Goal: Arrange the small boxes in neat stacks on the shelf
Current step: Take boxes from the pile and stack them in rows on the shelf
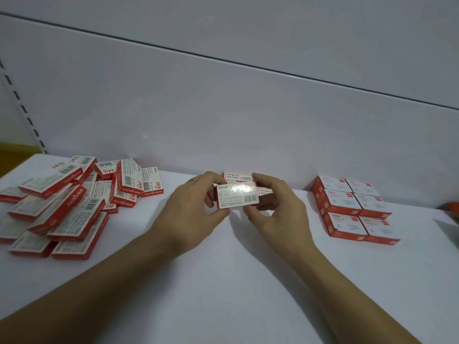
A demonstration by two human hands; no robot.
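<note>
shelf (223, 281): loose pile of boxes (64, 207) left, neat stacks (352, 209) right | box (237, 196): mid-shelf, between both hands | left hand (188, 212): fingers curled, pinching its left end | right hand (278, 209): pinching right end

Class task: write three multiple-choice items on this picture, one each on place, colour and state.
1. Where on the shelf is the untidy heap of boxes? A. left end B. right end C. middle
2. What colours are the boxes? A. blue, yellow B. red, white C. green, black
3. The front middle box is: A. lying untouched B. gripped by left hand and right hand C. crushed flat
Answers: A: the heap sits far left. B: red sides, white faces. B: fingers curl round its ends.
</note>
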